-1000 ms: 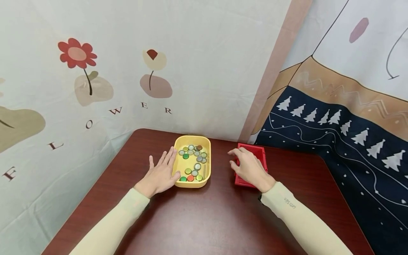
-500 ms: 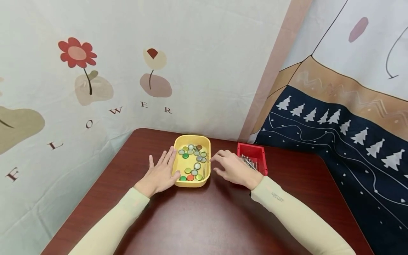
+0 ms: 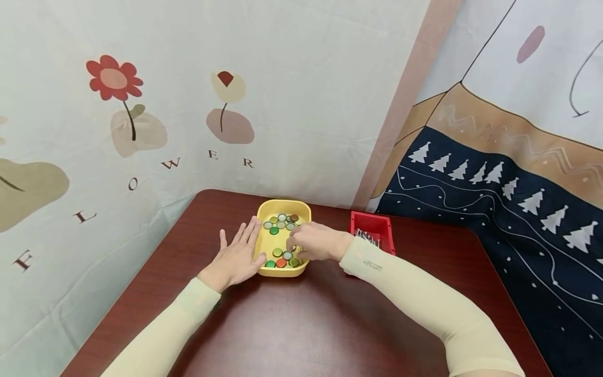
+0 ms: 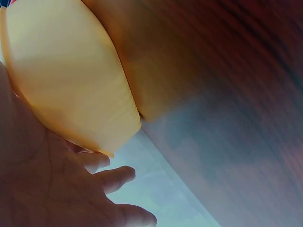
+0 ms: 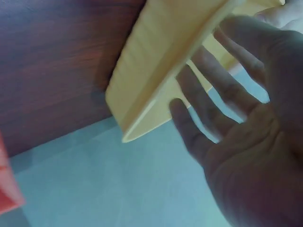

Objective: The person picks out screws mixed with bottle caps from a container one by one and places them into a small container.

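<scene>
A yellow tray holds several bottle caps, green, yellow, orange and silver. My left hand lies against the tray's left side, fingers spread and straight; the left wrist view shows its fingers beside the outer yellow wall. Over the tray's right rim reaches my right hand, with its fingertips down inside among the caps. In the right wrist view its fingers are loosely bent and apart, crossing the rim. That hand covers the tray's right part, where the thin metal nail lay; nothing is visible in its grip.
A red box with several metal nails stands right of the tray, partly behind the right forearm. Both containers sit near the far edge of the dark brown table. A printed cloth hangs behind it.
My right hand has moved left from over the red box into the right side of the yellow tray, uncovering nails in the box. The left hand has stayed where it was.
</scene>
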A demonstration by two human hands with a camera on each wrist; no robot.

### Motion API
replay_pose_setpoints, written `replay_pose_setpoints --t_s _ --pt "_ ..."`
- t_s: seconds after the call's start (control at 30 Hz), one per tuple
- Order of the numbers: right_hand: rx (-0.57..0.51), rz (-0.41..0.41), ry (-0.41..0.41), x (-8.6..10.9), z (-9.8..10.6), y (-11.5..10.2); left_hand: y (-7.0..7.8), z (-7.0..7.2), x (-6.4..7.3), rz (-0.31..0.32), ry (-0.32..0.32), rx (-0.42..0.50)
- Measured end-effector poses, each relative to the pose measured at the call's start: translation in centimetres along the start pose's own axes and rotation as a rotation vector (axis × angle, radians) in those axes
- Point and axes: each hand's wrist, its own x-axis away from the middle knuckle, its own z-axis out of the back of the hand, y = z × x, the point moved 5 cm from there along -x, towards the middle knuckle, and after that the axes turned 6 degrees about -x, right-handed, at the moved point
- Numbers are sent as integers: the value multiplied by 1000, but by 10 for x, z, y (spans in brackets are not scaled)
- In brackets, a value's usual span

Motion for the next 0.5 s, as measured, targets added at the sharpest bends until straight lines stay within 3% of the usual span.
replay_pose_setpoints --t_s 0.3,0.5 --pt "194 -5 -232 -37 -13 -6 -2 0 0 3 -1 -5" --pt "422 -49 -301 -54 -23 -10 0 0 0 -3 2 2"
